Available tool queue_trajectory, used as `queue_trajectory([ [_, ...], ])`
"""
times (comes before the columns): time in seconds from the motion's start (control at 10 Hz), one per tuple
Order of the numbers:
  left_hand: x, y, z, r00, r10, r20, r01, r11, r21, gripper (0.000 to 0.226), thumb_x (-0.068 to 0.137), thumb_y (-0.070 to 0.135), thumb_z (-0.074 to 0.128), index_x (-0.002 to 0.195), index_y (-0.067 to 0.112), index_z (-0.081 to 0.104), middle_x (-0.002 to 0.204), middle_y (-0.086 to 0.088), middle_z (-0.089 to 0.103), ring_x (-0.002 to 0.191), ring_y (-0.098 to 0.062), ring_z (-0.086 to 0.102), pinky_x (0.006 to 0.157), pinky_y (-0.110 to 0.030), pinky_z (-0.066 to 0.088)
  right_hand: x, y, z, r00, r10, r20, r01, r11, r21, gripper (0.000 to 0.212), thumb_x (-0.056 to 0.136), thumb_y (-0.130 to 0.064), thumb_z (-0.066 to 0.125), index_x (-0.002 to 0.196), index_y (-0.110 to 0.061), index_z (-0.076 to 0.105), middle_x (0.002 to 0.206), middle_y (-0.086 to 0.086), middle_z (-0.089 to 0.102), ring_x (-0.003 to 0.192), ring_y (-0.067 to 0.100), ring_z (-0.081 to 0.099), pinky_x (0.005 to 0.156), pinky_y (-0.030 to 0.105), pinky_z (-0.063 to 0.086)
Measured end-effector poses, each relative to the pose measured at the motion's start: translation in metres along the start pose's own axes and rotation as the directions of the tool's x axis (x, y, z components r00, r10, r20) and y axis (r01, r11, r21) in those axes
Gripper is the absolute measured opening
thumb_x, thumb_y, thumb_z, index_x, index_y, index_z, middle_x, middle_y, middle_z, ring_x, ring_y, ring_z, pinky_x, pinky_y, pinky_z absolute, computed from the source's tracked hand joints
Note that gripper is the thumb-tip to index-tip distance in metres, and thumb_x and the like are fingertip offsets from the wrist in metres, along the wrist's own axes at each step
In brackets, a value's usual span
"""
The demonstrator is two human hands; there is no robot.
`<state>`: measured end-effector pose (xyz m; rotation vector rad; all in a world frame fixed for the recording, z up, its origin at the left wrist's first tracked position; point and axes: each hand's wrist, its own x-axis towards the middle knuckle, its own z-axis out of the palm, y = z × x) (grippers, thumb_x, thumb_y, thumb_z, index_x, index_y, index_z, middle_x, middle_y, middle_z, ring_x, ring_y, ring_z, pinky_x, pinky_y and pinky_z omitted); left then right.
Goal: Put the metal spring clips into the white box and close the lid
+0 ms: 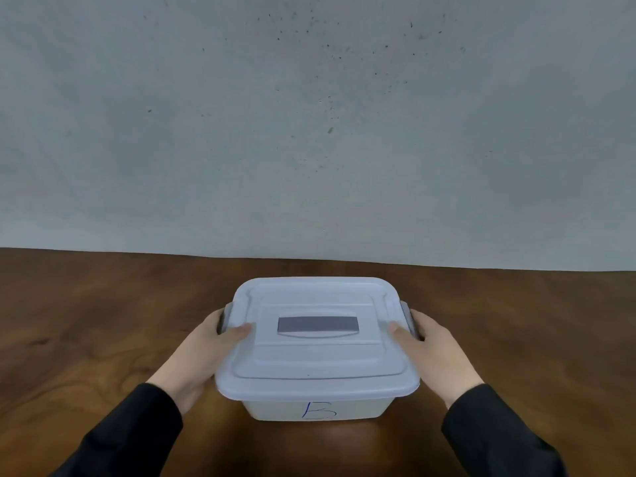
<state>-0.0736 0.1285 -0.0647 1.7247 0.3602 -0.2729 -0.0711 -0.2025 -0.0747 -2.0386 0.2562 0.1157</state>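
**Both hands clasp the lidded white box near the table's front edge**

The left hand (203, 352) grips the left end of the white box (315, 409), its fingers curled around the grey side latch (227, 316) and its thumb laid flat on top of the lid (316, 342). The right hand (432, 352) mirrors it at the other end, fingers wrapped about the right latch (407, 316) and thumb pressing the lid's right margin. The hands are well apart, one at each end, both closed on the box.

The lid sits level over the box and covers it fully; whether the latches are snapped home is hard to tell at this angle. A grey handle (318, 327) lies flat in the lid's middle recess. A blue letter "B" (318, 410) is written on the box's near wall. The walls are cloudy, so nothing inside can be made out and the metal spring clips are not visible.

The box stands on the brown wooden table (103, 321), centred left to right, nearer the front edge than the back. Both forearms, in black sleeves (130, 432), reach in from the lower corners and converge on the box, wrists low by the table.
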Motion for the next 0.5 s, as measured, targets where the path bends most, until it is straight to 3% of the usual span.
queue_trajectory([
  [0.2,0.0032,0.0035,0.0152,0.991,0.102,-0.092,-0.079,0.972,0.221,0.034,0.109,0.027,0.049,0.142,0.029,0.045,0.116,0.009,0.067,0.101,-0.015,0.067,0.079,-0.032,0.059,-0.0018,-0.0015,0.0063,0.995,-0.095,0.018,0.097,0.987,-0.125,0.045,0.099,-0.036,0.055,0.142,-0.035,0.042,0.100,-0.021,0.061,0.086,0.001,0.062,0.062,0.013,0.049],
  [0.4,0.0051,0.0061,0.0126,0.992,0.086,-0.088,-0.053,0.944,0.326,0.047,0.108,0.037,0.048,0.153,0.025,0.040,0.131,0.001,0.066,0.110,-0.021,0.068,0.097,-0.046,0.059,-0.0002,-0.0029,0.0075,0.996,-0.088,-0.008,0.085,0.978,-0.193,0.054,0.100,-0.038,0.051,0.150,-0.032,0.035,0.100,-0.017,0.061,0.086,0.004,0.061,0.071,0.022,0.055],
  [0.5,0.0026,0.0036,0.0090,0.993,0.075,-0.092,-0.049,0.965,0.258,0.072,0.103,0.050,0.052,0.164,0.028,0.023,0.156,0.006,0.049,0.134,-0.026,0.056,0.111,-0.046,0.048,-0.0049,-0.0059,0.0074,0.997,-0.081,-0.010,0.078,0.982,-0.173,0.061,0.100,-0.042,0.049,0.155,-0.031,0.025,0.114,-0.013,0.063,0.094,0.006,0.062,0.076,0.024,0.055],
])
